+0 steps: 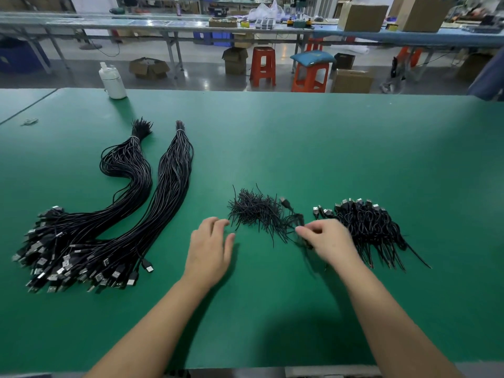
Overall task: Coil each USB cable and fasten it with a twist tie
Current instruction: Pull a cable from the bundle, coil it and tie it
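Two long bundles of black uncoiled USB cables [131, 219] lie on the left of the green table [327, 148], plugs toward me. A loose heap of black twist ties [255, 211] sits in the middle. On the right is a pile of coiled, tied cables [365, 222]. My right hand [327, 241] is blurred between the ties and that pile, its fingers curled around a coiled black cable [293, 216] whose plug sticks up toward the ties. My left hand [211, 246] hovers just left of the twist ties with relaxed fingers, holding nothing.
A white bottle [112, 81] stands at the table's far left edge. Beyond the table are orange stools [263, 66], cardboard boxes [148, 68] on the floor and other benches.
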Tool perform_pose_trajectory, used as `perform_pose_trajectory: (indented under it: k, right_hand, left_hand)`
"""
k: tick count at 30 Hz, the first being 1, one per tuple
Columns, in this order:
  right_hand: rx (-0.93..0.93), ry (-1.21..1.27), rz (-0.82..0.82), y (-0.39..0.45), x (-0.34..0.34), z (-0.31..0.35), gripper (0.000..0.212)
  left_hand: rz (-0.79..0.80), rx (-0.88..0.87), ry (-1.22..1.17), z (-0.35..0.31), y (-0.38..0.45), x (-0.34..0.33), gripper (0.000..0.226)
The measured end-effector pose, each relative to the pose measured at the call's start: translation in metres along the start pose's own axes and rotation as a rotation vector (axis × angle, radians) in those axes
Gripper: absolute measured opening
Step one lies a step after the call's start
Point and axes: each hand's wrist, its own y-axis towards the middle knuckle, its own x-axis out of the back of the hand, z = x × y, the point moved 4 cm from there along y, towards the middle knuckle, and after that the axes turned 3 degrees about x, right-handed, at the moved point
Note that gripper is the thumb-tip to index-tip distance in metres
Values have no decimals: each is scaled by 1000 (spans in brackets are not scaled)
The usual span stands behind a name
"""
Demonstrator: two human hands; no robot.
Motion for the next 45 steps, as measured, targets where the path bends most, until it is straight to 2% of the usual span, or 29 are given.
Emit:
perform_pose_trajectory:
  k: [2,4,9,11,13,16,20,22,27,31,34,35,37,40,42,45]
  right_hand:
    - [-45,-198,-77,15,19,-9,33]
    - [-117,-347,-83,31,30,-21,41]
    - [-213,-529,-67,53,38,-43,51]
    - [-171,-596,-84,54,36,-40,43]
    - [-68,-613,-172,49,32,-26,47]
    - [121,-472,-201,33,6,3,47]
    - [189,-110,-39,0,-70,24,32]
    - [202,-26,1,-18,-102,22,31]
    - [262,56,-92,-28,-121,6,20]
    - [270,103,-90,-26,-121,5,14]
    - [276,127,-100,-27,-121,3,12]
    - [274,138,-103,-27,-121,3,12]
    - [266,158,-106,-26,-122,2,12]
    - [268,165,-109,-26,-122,3,15]
    - [270,162,-111,-26,-122,3,16]
    - [266,171,-109,-26,-123,3,17]
  left_hand:
    - [31,63,120,28,-5,-5,33]
    - [45,125,153,45,-9,-8,33]
    - [48,88,160,44,-9,-12,29]
    - [35,92,150,44,-9,-11,32]
    - [27,81,161,43,-10,-12,31]
    - [7,89,172,42,-9,-12,21]
    - [-20,123,184,46,-11,-9,3]
    - [-17,157,185,47,-12,-8,2]
    - [42,277,128,50,-12,-5,9]
    - [121,287,67,54,-15,-6,15]
    - [346,292,-21,66,-9,4,24]
    - [460,247,43,73,-5,10,29]
    - [608,115,343,92,0,31,46]
    - [622,43,691,129,-7,60,47]
    - [622,62,763,146,-13,69,41]
    - [576,0,772,146,-13,74,34]
